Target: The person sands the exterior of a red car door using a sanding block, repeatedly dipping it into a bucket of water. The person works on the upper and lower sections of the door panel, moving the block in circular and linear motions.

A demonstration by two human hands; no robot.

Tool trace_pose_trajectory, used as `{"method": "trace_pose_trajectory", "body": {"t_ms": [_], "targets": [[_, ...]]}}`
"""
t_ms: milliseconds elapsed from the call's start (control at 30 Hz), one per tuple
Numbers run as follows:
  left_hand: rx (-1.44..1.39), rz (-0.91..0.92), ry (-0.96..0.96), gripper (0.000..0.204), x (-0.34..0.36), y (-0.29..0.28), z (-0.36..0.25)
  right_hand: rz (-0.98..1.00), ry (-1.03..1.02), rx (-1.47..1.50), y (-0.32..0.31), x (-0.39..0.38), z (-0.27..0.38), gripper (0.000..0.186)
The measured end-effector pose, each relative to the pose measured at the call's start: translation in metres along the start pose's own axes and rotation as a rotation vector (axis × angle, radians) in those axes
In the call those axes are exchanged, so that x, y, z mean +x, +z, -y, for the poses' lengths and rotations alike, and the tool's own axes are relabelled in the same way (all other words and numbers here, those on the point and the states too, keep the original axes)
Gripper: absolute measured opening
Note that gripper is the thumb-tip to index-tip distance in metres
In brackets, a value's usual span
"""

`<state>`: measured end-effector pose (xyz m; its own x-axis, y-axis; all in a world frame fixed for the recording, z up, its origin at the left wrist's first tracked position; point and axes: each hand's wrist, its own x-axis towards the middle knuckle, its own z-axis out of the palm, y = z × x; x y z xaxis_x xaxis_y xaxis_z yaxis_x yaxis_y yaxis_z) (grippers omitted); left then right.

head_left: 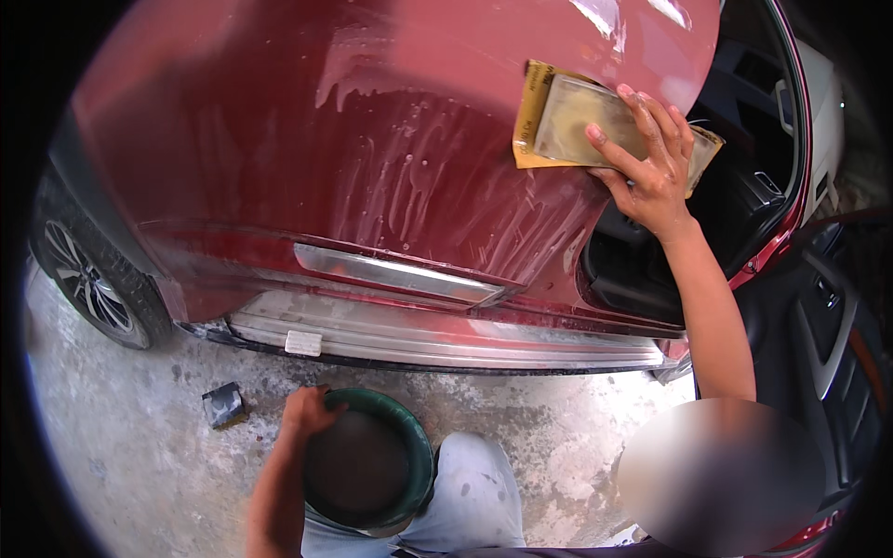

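My right hand presses on a translucent block with yellow sandpaper around it, against a glossy red car panel streaked with water. Its fingers are spread over the block, gripping it near the panel's right edge. Low in the view, my left hand holds the rim of a dark green bucket, which has dark contents and sits by my jeans-clad leg.
A silver side step runs below the panel, carrying a small pale block. A car wheel is at left. A dark square piece lies on the concrete. An open door stands at right; the lower right is blurred.
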<state>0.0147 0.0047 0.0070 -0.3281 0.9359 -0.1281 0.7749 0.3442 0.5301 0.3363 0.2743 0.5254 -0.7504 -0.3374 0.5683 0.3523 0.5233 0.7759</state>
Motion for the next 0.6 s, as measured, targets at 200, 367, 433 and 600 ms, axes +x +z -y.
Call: {"method": "trace_pose_trajectory", "body": {"t_ms": [200,367,433,600], "targets": [[0.037,-0.039,-0.040,0.047,-0.009,-0.008,-0.012,-0.040,0.032,-0.052,0.015,0.152,-0.009,0.050],[-0.062,-0.045,-0.022,0.048,-0.017,-0.009,-0.003,-0.115,0.033,0.041,0.003,0.148,0.018,0.046],[-0.050,-0.041,-0.027,0.049,-0.013,-0.006,-0.003,-0.057,-0.013,-0.102,0.009,0.074,0.021,0.052],[0.006,-0.036,-0.042,0.052,-0.004,-0.004,-0.004,-0.075,-0.049,-0.084,0.010,0.070,0.017,0.047]]}}
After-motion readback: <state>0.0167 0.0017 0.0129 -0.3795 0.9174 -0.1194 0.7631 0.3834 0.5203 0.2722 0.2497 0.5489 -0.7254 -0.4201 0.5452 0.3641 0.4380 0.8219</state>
